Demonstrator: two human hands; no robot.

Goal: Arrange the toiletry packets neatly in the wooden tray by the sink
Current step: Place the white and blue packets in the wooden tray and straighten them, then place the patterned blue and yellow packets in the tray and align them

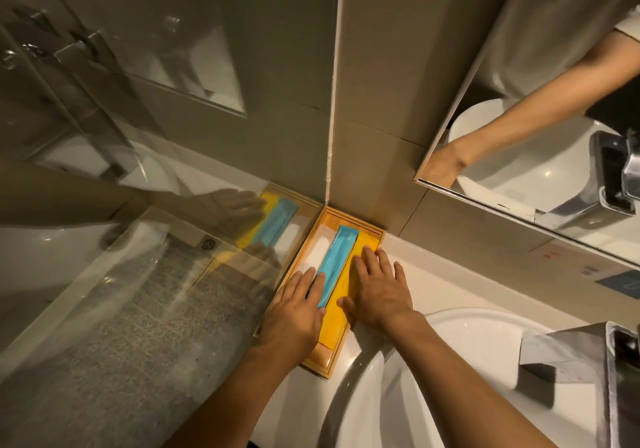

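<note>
A wooden tray (375, 231) lies in the corner of the counter, left of the sink. Inside it, side by side, lie a white packet (317, 250), a blue packet (337, 264) and a yellow packet (337, 323). My left hand (294, 312) rests flat on the tray's near left part, its fingertips touching the white and blue packets. Flat on the yellow packet and the tray's right rim lies my right hand (379, 288), fingers spread. Neither hand grips anything.
A white sink basin (467, 378) fills the lower right, with a chrome tap (620, 354) at its right. A glass shower partition (156, 257) stands directly left of the tray. A mirror (554, 118) hangs above the counter.
</note>
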